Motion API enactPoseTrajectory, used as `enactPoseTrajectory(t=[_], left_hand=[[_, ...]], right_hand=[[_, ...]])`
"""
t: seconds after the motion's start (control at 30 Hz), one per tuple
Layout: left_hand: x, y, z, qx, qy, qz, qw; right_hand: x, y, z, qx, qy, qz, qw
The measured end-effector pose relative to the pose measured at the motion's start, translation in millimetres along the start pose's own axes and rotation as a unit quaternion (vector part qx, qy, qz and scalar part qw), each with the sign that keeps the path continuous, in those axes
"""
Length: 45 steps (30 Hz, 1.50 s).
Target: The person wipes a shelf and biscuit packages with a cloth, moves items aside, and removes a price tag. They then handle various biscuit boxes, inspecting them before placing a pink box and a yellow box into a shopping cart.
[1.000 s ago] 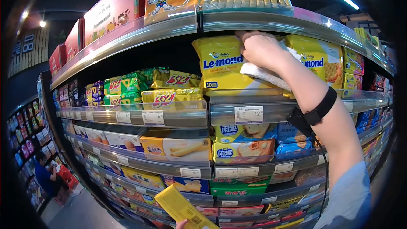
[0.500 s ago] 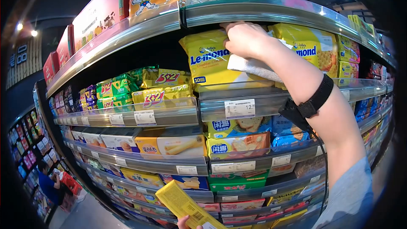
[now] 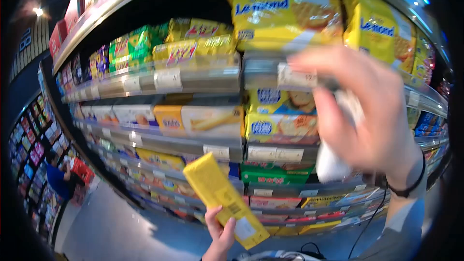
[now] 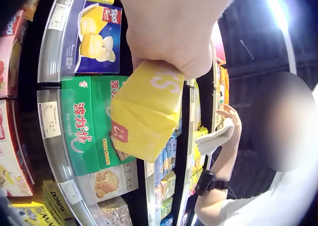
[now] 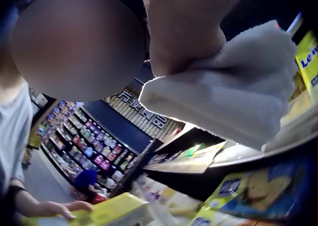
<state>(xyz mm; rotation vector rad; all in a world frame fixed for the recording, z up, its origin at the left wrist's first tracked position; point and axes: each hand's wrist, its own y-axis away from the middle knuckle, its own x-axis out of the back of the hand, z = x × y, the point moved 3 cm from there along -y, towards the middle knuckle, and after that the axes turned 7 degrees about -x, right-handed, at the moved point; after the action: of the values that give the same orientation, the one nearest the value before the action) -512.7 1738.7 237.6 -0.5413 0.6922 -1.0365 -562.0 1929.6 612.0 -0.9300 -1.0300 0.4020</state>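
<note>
In the head view my left hand point(image 3: 221, 232) grips the lower part of a long yellow box point(image 3: 224, 198), tilted in front of the lower shelves. The left wrist view shows that box's end point(image 4: 149, 112) below the left hand point(image 4: 171, 32). My right hand point(image 3: 362, 101), blurred, is before the shelf below the Le-mond packs point(image 3: 285, 12), thumb and index finger curved apart. A white cloth point(image 3: 333, 162) hangs under its palm. In the right wrist view the right hand point(image 5: 186, 32) holds the folded cloth point(image 5: 223, 97); its other fingers are mostly hidden.
Green and yellow 3+2 packs point(image 3: 181, 50) share the upper shelf, left of the Le-mond packs. Price tags line the shelf edges point(image 3: 208, 77). At the far left a person in blue point(image 3: 57, 179) is low down beside a red basket point(image 3: 82, 171) near another shelf.
My right hand has come down and away from the Le-mond pack, bringing the cloth. The yellow box shows higher with more of my left hand visible, and the head view has tilted downward.
</note>
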Motion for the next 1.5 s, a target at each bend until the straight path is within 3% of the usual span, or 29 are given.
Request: enactPoseTrajectory(t=[0.1,0.17,0.23,0.33,0.37,0.4,0.43,0.47,0.5,0.53,0.57,0.63,0.67,0.73,0.77,0.83,0.87,0.9,0.93,0.97,1.03,1.1,1.17,1.23,1.3,1.33,1.37,1.43,1.5], left_hand=[[-9,-1,1,0.040,0.040,-0.014,0.998],[-22,-11,13,0.043,0.082,-0.001,0.996],[-31,-15,25,0.041,0.139,-0.004,0.989],[-42,-27,41,0.091,0.148,-0.063,0.983],[-41,-21,24,0.094,0.206,-0.115,0.967],[-42,-16,17,0.138,0.189,-0.157,0.959],[-56,-15,14,0.129,0.233,-0.177,0.947],[-63,-15,11,0.241,0.202,-0.258,0.914],[-60,5,10,0.220,0.198,-0.305,0.905],[-61,10,-7,0.211,0.141,-0.410,0.876],[-73,18,-18,0.217,0.166,-0.438,0.856],[-106,32,-13,0.302,0.219,-0.431,0.822],[-126,38,-13,0.308,0.232,-0.452,0.804],[-167,50,-3,0.226,0.166,-0.518,0.808],[-188,52,8,0.080,0.056,-0.563,0.821],[-235,63,30,-0.032,0.030,-0.610,0.791],[-252,78,27,-0.084,0.069,-0.622,0.775],[-272,92,26,-0.084,0.074,-0.630,0.768],[-291,106,30,-0.169,0.040,-0.622,0.764],[-311,122,40,-0.251,0.004,-0.607,0.754],[-360,154,64,-0.233,-0.002,-0.592,0.771],[-408,190,72,-0.250,0.007,-0.633,0.732],[-461,213,90,-0.197,0.072,-0.643,0.737],[-507,240,82,-0.028,0.199,-0.678,0.707],[-541,261,82,0.352,0.274,-0.641,0.625],[-562,270,87,0.446,0.283,-0.604,0.597],[-583,272,96,0.497,0.271,-0.599,0.567],[-620,292,69,0.575,0.336,-0.611,0.427],[-654,313,62,0.623,0.325,-0.584,0.406]], right_hand=[[-24,59,-15,-0.079,-0.078,-0.197,0.974],[-50,101,-15,-0.114,-0.144,-0.256,0.949],[-67,137,-9,-0.196,-0.183,-0.352,0.897],[-76,177,-10,-0.237,-0.141,-0.380,0.883],[-73,186,-7,-0.259,-0.172,-0.372,0.874],[-67,193,-5,-0.281,-0.239,-0.332,0.868],[-60,200,-3,-0.301,-0.301,-0.282,0.860],[-56,213,-2,-0.333,-0.365,-0.260,0.829],[-50,225,-2,-0.359,-0.429,-0.228,0.797],[-38,234,-3,-0.422,-0.456,-0.266,0.737],[-34,249,-4,-0.426,-0.436,-0.231,0.758],[-1,268,-9,-0.575,-0.358,-0.280,0.681],[13,283,-13,-0.597,-0.345,-0.265,0.674],[53,319,-17,-0.671,-0.293,-0.082,0.676],[74,336,-18,-0.724,-0.274,-0.008,0.633],[111,379,-16,-0.735,-0.312,0.267,0.540],[130,402,-16,-0.726,-0.341,0.326,0.501],[151,426,-16,-0.713,-0.370,0.380,0.458],[169,450,-20,-0.727,-0.349,0.416,0.420],[186,473,-24,-0.729,-0.347,0.421,0.413],[220,520,-29,-0.730,-0.355,0.453,0.368],[265,555,-33,-0.747,-0.318,0.453,0.369],[319,579,-39,-0.781,-0.258,0.440,0.361],[361,611,-44,-0.760,-0.254,0.472,0.367],[404,633,-46,-0.806,-0.236,0.379,0.389],[416,656,-41,-0.805,-0.162,0.347,0.454],[424,674,-37,-0.808,-0.165,0.342,0.451],[449,706,-28,-0.827,0.016,0.339,0.447],[467,722,-13,-0.829,0.000,0.355,0.432]])
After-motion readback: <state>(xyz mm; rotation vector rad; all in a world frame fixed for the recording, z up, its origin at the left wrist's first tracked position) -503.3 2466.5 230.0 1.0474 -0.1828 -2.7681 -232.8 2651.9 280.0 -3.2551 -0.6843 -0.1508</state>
